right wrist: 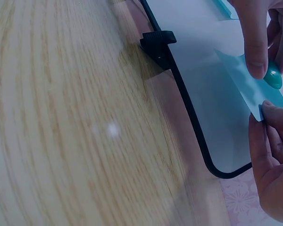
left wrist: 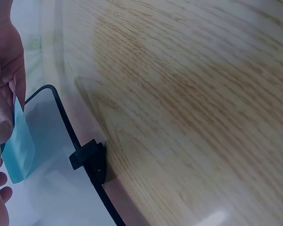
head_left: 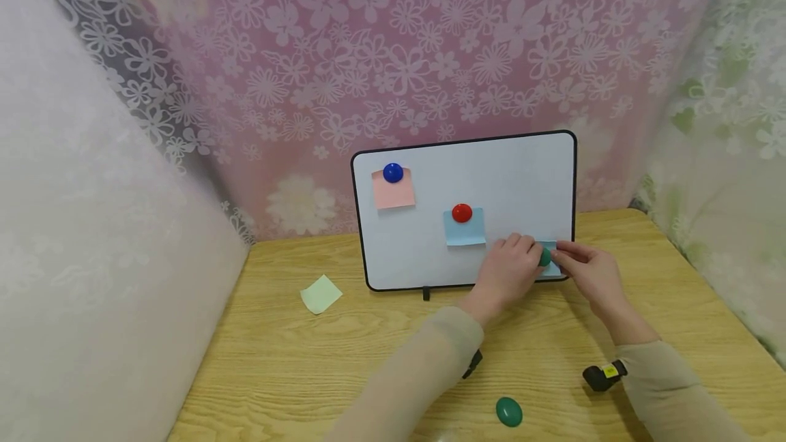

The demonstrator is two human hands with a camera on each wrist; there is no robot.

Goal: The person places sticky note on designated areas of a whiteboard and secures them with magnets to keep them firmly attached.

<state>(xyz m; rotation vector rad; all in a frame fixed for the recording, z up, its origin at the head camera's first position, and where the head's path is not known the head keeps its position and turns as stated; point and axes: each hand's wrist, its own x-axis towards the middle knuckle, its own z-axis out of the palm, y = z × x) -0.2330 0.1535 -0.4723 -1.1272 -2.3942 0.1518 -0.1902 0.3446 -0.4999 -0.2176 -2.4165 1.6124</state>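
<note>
At the lower right of the whiteboard (head_left: 516,176), my left hand (head_left: 508,266) grips a green round magnet (right wrist: 273,75) over a blue sticky note (right wrist: 245,77). My right hand (head_left: 591,274) pinches that note's edge between thumb and finger, as the right wrist view shows. The note's lower part curls away from the board in the left wrist view. Left of my hands, a red magnet (head_left: 462,213) holds another blue note (head_left: 465,232) on the board. Toward the upper left corner, a blue magnet (head_left: 393,172) sits on a pink note (head_left: 394,193).
A pale green sticky note (head_left: 321,294) lies on the wooden table (head_left: 295,374) left of the board. Another green magnet (head_left: 509,412) rests near the front, between my forearms. Black feet (right wrist: 158,47) support the board's lower edge. A flowered curtain (head_left: 393,53) hangs behind.
</note>
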